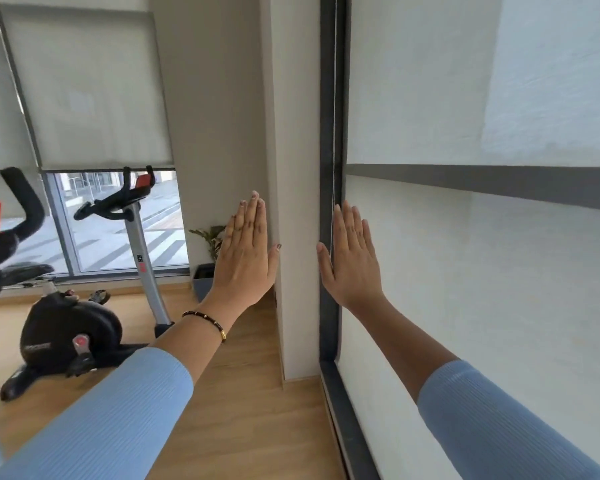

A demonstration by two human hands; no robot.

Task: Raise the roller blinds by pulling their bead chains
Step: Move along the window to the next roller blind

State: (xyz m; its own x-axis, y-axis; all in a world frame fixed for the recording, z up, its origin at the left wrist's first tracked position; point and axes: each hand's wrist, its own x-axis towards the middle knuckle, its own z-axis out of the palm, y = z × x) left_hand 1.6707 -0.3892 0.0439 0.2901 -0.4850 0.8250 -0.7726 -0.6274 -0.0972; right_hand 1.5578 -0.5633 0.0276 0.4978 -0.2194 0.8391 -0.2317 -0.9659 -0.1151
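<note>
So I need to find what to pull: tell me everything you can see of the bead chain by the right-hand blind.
The bead chain is a thin, pale cord hanging straight down along the dark window frame, just left of the lowered blind. It runs from the top of the view to the right hand, whose open fingers meet its lower end. Individual beads are too small to make out.

wood floor (243, 427) | exercise bike (84, 327) | potted plant (208, 251) | daylight

Your left hand (245, 251) is raised left of the pillar (291, 133), your right hand (352, 258) right of it, beside the chain (334, 116) at the blind's (465, 271) left edge. Bikes (84, 306) stand far left, plant (210, 240) behind your left hand.
</note>
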